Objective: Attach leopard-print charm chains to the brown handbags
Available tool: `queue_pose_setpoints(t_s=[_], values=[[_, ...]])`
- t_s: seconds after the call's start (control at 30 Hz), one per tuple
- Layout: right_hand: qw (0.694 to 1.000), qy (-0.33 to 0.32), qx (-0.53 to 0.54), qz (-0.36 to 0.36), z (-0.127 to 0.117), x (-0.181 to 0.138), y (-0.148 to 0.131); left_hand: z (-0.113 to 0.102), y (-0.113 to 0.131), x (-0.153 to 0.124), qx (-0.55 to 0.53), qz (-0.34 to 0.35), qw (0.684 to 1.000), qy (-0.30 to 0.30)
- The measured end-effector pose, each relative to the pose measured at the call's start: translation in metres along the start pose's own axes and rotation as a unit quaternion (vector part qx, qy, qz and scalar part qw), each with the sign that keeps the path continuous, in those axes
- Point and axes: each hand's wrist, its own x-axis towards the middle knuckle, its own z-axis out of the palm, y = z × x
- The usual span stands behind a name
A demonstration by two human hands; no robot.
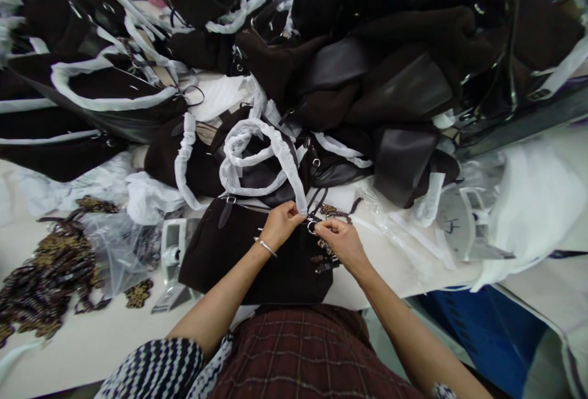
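A dark brown handbag (239, 258) lies on the white table right in front of me, its handles wrapped in white paper (275, 148). My left hand (281, 222), with a thin bracelet at the wrist, is pinched at the bag's top right corner by the end of a wrapped handle. My right hand (340, 241) is also closed, its fingertips pinching a small metal ring (311, 226) at the same corner. A leopard-print tag (328, 210) with dark cords lies just behind my right hand.
A big heap of dark brown bags (367, 68) with white-wrapped handles fills the far side of the table. A pile of leopard-print tags (50, 276) and a clear plastic bag (114, 246) lie at the left. Crumpled plastic and white sheets (514, 209) cover the right.
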Motion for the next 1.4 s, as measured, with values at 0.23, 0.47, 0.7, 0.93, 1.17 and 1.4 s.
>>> queue_pose_setpoints(t_s=[0.23,0.47,0.7,0.93,1.17,1.4], values=[[0.996,-0.002,0.081,0.044,0.004,0.001,-0.007,-0.001,-0.001,-0.008,-0.071,0.01,0.997,0.006],[0.999,0.016,0.044,0.016,0.01,-0.002,-0.004,-0.003,0.002,-0.018,-0.096,0.008,0.995,-0.028],[0.998,0.031,0.057,-0.004,0.011,-0.004,-0.006,0.003,-0.002,-0.021,-0.158,-0.002,0.987,0.014],[0.998,0.032,0.056,0.009,0.01,-0.006,-0.01,0.005,-0.008,-0.021,-0.174,-0.002,0.984,0.029],[0.998,0.034,0.058,-0.004,0.014,0.001,-0.003,0.006,-0.004,-0.023,-0.167,0.013,0.985,0.029],[0.979,0.014,0.2,0.048,0.014,0.005,0.009,0.01,-0.011,-0.02,-0.202,0.004,0.979,0.033]])
